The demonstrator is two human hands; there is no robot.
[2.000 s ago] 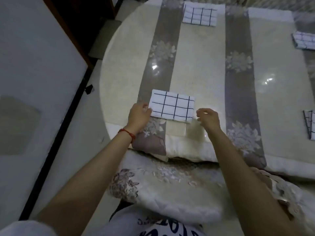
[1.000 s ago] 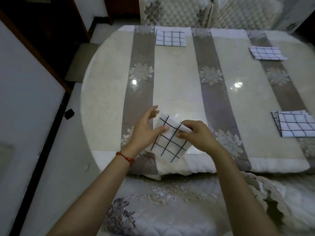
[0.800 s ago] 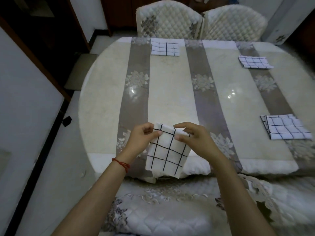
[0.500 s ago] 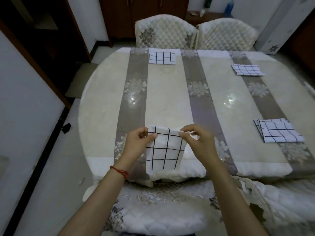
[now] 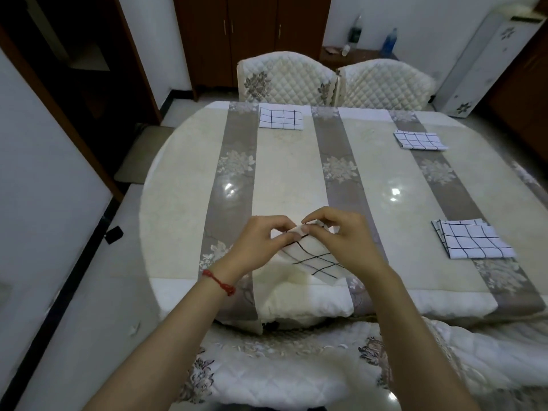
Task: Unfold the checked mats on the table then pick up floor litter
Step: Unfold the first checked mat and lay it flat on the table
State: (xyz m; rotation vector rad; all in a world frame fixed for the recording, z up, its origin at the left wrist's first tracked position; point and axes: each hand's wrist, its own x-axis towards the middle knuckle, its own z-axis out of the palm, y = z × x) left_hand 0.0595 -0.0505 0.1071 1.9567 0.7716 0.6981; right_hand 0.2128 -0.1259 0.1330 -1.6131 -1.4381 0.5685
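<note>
Both hands, left hand (image 5: 261, 241) and right hand (image 5: 347, 241), pinch the white black-checked folded cloth mat (image 5: 314, 259) above the near edge of the striped round surface (image 5: 290, 179), barely opened, while 3 folded mats beyond it and the floor litter remain.

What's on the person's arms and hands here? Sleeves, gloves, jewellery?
Both forearms are bare, with no sleeves in view and no gloves. The left hand has a thin red cord bracelet at the wrist. The right hand and its wrist carry nothing visible.
</note>
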